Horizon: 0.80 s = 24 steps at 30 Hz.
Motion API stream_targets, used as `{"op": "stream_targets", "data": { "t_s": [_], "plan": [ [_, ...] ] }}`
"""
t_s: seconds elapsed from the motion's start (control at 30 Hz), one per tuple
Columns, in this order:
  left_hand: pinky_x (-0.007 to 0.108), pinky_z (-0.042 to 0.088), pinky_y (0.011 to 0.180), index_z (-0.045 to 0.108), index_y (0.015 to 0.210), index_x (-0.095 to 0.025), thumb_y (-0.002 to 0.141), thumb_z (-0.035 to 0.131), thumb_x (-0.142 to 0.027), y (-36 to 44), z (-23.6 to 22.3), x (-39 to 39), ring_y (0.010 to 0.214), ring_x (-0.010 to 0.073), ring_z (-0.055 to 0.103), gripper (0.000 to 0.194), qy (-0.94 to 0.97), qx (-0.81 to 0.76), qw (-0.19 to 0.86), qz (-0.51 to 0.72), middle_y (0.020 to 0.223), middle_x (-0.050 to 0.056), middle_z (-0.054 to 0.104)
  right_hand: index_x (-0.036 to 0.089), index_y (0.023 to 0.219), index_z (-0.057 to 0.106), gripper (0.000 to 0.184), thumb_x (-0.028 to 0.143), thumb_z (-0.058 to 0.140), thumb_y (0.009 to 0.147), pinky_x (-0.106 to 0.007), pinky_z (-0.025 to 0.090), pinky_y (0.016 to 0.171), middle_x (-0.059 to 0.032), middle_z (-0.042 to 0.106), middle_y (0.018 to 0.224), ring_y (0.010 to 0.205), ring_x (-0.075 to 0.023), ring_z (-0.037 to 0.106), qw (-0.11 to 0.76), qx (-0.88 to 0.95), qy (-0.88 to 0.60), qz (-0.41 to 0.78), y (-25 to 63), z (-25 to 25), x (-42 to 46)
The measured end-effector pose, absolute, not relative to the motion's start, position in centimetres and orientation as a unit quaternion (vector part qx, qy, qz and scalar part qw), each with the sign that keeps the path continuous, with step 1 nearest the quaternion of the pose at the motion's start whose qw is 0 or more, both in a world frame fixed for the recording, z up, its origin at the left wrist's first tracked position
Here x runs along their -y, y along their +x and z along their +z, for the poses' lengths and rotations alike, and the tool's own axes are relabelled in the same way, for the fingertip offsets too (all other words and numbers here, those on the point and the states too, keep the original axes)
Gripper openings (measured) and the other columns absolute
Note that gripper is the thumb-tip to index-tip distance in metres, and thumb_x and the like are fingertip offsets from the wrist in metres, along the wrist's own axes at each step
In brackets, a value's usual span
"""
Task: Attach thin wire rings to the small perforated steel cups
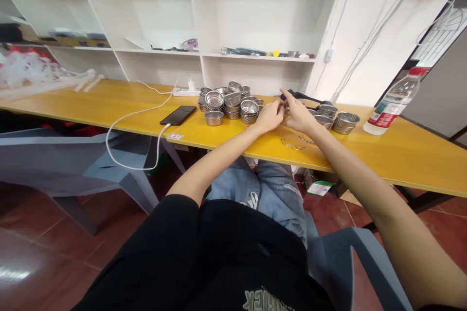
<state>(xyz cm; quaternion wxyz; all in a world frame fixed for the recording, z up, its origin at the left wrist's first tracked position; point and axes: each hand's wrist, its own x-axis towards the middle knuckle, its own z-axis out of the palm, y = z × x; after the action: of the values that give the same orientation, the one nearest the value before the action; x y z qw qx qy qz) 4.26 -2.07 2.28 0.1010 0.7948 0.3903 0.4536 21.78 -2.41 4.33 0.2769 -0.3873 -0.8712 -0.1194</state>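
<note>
1. A small metal part (285, 108), too small to identify, was pinched between the left hand (270, 115) and right hand (297, 112) at frame centre.
2. Strainer cups (229, 102) were piled just left of the hands.
3. Wire rings (294, 142) lay below them on the yellow table (401, 155).

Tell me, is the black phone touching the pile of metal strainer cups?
Apart. The head view shows bare yellow table between the phone and the nearest strainer cup.
</note>
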Motion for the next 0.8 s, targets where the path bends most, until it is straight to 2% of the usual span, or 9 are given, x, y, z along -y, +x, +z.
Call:
{"op": "stream_targets", "data": {
  "t_s": [0.17, 0.33, 0.43, 0.6, 0.8],
  "plan": [
    [0.042, 0.06, 0.106, 0.066, 0.129, -0.022, 0.113, 0.049, -0.027, 4.7, 2.3, 2.7, 0.11, 0.0264, 0.078, 0.024, 0.786, -0.37, 0.163, 0.467, 0.113, 0.009, 0.084, 0.015, 0.181, 0.016, 0.116, 0.035, 0.077, 0.084, -0.064, 0.052, 0.114, -0.0258, 0.066, 0.147, 0.133, -0.048, 0.064, 0.275, 0.867, -0.396, -0.128, 22.4, 4.3, 1.7],
    [0.045, 0.055, 0.115, 0.065, 0.125, -0.021, 0.111, 0.055, -0.029, 5.1, 2.5, 3.5, 0.128, 0.0292, 0.07, 0.018, 0.789, -0.388, 0.089, 0.468, 0.13, 0.014, 0.078, 0.014, 0.181, 0.018, 0.113, 0.037, 0.075, 0.086, -0.063, 0.054, 0.112, -0.0254, 0.067, 0.147, 0.134, -0.0476, 0.064, 0.276, 0.865, -0.396, -0.134, 22.3, 4.2, 1.5],
    [0.049, 0.053, 0.118, 0.064, 0.127, -0.02, 0.109, 0.06, -0.031, 5.0, 2.5, 3.6, 0.134, 0.0326, 0.066, 0.022, 0.787, -0.408, 0.068, 0.458, 0.136, 0.016, 0.075, 0.014, 0.181, 0.018, 0.11, 0.037, 0.073, 0.087, -0.064, 0.055, 0.11, -0.0268, 0.067, 0.148, 0.133, -0.0482, 0.065, 0.27, 0.863, -0.403, -0.141, 22.1, 4.3, 1.8],
    [0.051, 0.056, 0.114, 0.062, 0.132, -0.019, 0.104, 0.066, -0.033, 5.0, 2.2, 2.9, 0.13, 0.0348, 0.07, 0.031, 0.793, -0.4, 0.102, 0.448, 0.133, 0.017, 0.078, 0.014, 0.181, 0.019, 0.108, 0.036, 0.07, 0.089, -0.065, 0.055, 0.109, -0.0259, 0.068, 0.145, 0.13, -0.0484, 0.067, 0.264, 0.861, -0.406, -0.157, 22.0, 4.4, 2.0],
    [0.052, 0.059, 0.108, 0.062, 0.129, -0.02, 0.101, 0.069, -0.029, 5.0, 1.9, 2.3, 0.122, 0.0358, 0.075, 0.03, 0.792, -0.398, 0.13, 0.445, 0.127, 0.016, 0.08, 0.014, 0.181, 0.019, 0.105, 0.032, 0.067, 0.089, -0.064, 0.055, 0.108, -0.0248, 0.071, 0.141, 0.127, -0.0471, 0.068, 0.249, 0.859, -0.414, -0.171, 21.8, 4.4, 2.1]
  ]
}}
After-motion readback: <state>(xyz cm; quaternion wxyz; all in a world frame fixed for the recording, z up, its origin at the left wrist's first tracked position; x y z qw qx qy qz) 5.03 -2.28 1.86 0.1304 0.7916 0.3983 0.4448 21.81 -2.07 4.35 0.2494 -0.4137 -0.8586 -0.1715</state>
